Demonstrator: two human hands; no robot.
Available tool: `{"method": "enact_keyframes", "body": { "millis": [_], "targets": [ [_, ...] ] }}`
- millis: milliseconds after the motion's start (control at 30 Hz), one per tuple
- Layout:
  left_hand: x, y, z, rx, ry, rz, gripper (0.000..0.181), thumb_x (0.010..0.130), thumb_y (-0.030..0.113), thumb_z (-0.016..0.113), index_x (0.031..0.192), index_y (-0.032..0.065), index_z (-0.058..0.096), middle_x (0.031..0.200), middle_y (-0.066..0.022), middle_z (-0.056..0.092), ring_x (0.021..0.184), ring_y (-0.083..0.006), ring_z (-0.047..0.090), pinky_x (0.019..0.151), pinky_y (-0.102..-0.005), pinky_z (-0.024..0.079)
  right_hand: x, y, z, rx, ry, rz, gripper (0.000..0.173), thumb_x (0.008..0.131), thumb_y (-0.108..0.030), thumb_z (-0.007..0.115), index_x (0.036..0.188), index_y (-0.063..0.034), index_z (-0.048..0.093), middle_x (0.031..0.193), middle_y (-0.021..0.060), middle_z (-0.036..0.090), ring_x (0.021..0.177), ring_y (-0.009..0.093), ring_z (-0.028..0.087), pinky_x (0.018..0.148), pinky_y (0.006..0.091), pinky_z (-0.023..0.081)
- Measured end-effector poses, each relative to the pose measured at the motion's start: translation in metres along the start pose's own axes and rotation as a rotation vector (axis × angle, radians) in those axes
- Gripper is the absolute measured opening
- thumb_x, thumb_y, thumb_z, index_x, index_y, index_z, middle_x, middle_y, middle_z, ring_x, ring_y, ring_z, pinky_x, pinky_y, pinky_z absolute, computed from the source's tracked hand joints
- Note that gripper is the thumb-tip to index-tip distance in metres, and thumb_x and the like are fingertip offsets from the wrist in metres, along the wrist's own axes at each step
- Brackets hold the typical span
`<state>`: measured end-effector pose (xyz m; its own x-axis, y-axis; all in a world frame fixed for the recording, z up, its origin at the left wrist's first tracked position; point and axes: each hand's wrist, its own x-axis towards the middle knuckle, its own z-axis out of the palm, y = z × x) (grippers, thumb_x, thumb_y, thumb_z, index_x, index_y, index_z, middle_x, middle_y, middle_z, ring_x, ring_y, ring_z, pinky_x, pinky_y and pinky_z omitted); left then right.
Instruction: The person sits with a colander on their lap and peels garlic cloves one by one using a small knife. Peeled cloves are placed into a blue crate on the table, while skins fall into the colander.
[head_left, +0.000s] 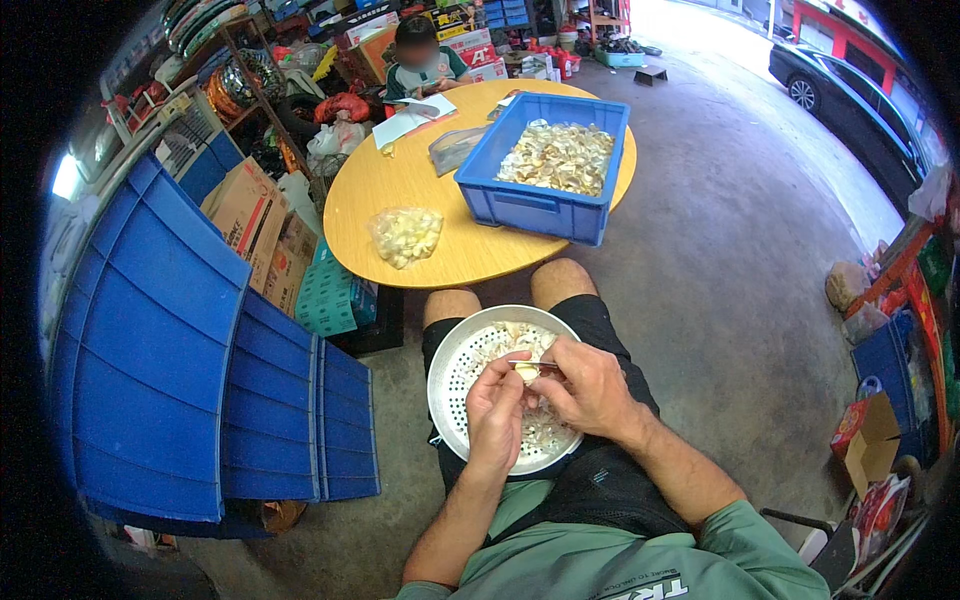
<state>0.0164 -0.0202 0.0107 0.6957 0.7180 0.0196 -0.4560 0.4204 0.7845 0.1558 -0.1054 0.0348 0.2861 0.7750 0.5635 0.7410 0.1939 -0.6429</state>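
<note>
A pale, partly peeled garlic clove (527, 372) is pinched in the fingers of my left hand (496, 420). My right hand (594, 386) grips a small knife (534, 364), its thin blade lying against the clove; the handle is hidden in the fingers. Both hands are above a round perforated metal colander (448, 397) that rests on my lap. Garlic skins (517, 334) are scattered inside it. On the table beyond my knees, a clear plastic bag (406, 236) contains peeled cloves. A blue plastic crate (534, 214) beside it carries a heap of garlic cloves (559, 156).
The round wooden table (352, 202) also bears a folded plastic bag (456, 146) and papers (405, 126). A person (420, 64) sits at its far side. Large blue plastic bins (157, 322) and cardboard boxes (251, 210) flank my left. A black car (851, 105) stands outside.
</note>
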Motion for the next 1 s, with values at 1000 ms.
{"method": "enact_keyframes", "body": {
  "millis": [1000],
  "targets": [
    [-0.0001,0.0008,-0.0002,0.074,-0.037,0.025,0.027,0.103,0.017,0.064,0.121,-0.0030,0.064,0.095,-0.0038,0.068,0.077,-0.0078,0.059,0.070,-0.0223,0.049,-0.0032,0.0087,0.0007,0.000,0.013,-0.057,0.025,0.083,-0.019,0.077,0.080,-0.0027,0.059,0.075,0.0148,0.063,0.068,0.034,0.067,0.060,0.0440,0.052]
  ]
}}
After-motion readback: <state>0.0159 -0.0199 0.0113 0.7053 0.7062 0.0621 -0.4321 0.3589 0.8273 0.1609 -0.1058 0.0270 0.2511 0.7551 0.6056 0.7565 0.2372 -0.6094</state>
